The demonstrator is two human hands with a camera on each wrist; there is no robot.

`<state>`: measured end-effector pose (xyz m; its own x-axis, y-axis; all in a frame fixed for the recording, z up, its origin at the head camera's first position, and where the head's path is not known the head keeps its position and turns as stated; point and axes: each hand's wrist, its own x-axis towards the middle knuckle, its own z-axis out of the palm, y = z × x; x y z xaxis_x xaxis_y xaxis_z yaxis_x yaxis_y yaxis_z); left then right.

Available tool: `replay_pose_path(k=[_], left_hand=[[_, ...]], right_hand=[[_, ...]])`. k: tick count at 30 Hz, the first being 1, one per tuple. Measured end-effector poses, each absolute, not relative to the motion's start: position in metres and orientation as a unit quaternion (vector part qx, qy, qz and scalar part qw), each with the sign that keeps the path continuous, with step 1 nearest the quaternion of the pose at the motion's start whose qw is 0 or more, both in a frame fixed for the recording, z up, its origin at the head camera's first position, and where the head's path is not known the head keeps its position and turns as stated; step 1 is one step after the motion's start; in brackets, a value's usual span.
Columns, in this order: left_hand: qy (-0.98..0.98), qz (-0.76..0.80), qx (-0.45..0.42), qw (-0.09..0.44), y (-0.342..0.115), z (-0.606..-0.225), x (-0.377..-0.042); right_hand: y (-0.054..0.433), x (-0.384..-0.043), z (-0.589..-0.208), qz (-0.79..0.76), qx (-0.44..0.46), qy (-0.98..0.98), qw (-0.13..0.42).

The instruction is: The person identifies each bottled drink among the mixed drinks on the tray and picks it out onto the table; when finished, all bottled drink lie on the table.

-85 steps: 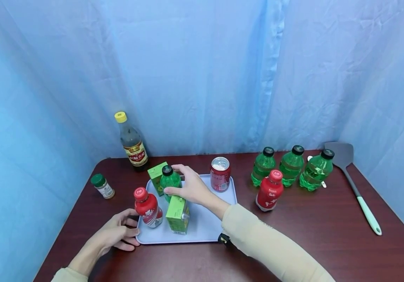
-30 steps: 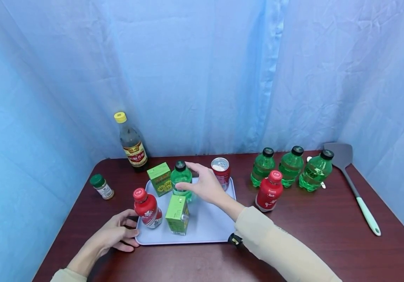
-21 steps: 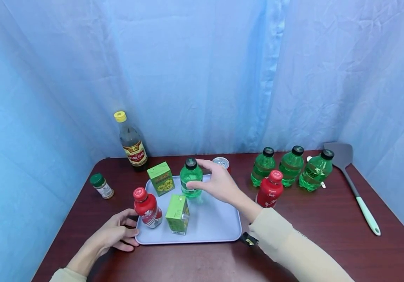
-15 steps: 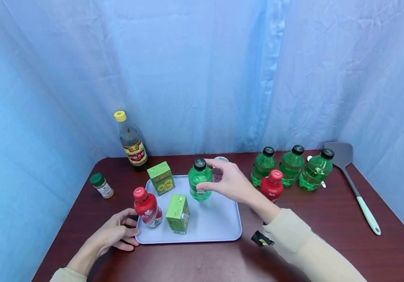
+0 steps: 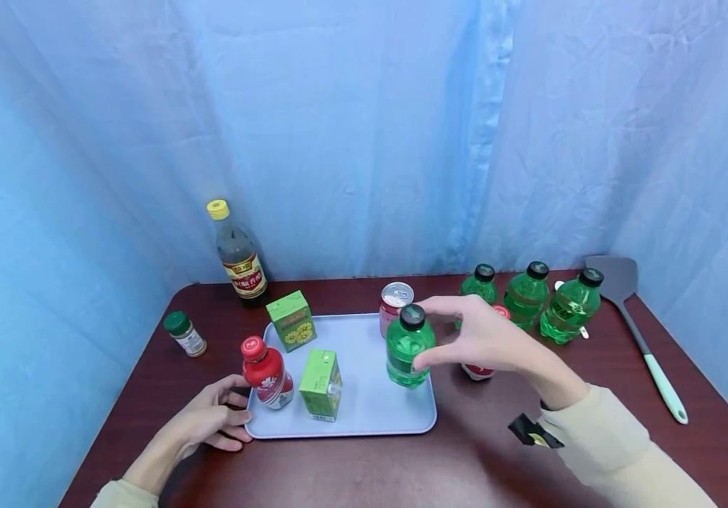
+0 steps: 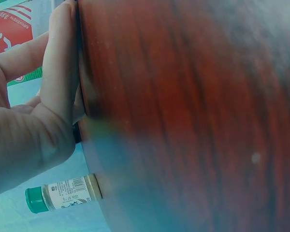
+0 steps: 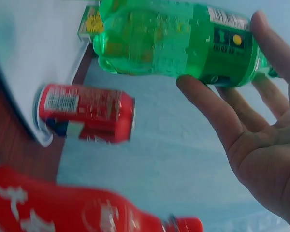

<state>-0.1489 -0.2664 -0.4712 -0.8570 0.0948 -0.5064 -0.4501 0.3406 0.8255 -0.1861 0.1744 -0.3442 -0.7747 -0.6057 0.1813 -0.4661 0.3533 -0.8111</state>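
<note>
In the head view my right hand [image 5: 484, 335] holds a green soda bottle [image 5: 410, 353] with a black cap between thumb and fingers, above the right part of the pale tray [image 5: 373, 406]. In the right wrist view, the bottle's base [image 7: 121, 36] hangs over the tray, clear of its surface. My left hand [image 5: 208, 416] rests against the tray's left edge, beside a red bottle [image 5: 267, 377]. Two green drink cartons, the front carton [image 5: 321, 388] and the rear carton [image 5: 290, 321], stand on the tray. A red can [image 5: 396, 307] stands at its back right corner.
Several green bottles [image 5: 525, 296] stand at the right back, with another red bottle [image 5: 478, 372] partly hidden behind my right hand. A spatula [image 5: 646, 353] lies farther right. A dark sauce bottle [image 5: 241, 261] and a green-capped spice jar [image 5: 185, 335] stand at the left.
My right hand has carried the green bottle from between the cartons rightward and toward the front, lifting it off the tray. The left hand stays at the tray's left edge.
</note>
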Motion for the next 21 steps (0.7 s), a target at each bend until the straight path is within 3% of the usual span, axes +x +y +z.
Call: replay_pose_path(k=[7,12,21], left_hand=[[0.782,0.564,-0.111,0.240,-0.265,-0.472,-0.148],[0.777,0.571,-0.102,0.244,-0.266,-0.472,-0.148],[0.779,0.568,-0.105,0.243,-0.267,-0.471,-0.148]], right_hand=[[0.202,-0.170,-0.343,-0.429,-0.338,0.838,0.008],[0.225,-0.160,-0.349,-0.468,-0.325,0.821,0.023],[0.275,-0.141,-0.358,-0.414,-0.318,0.853,-0.004]])
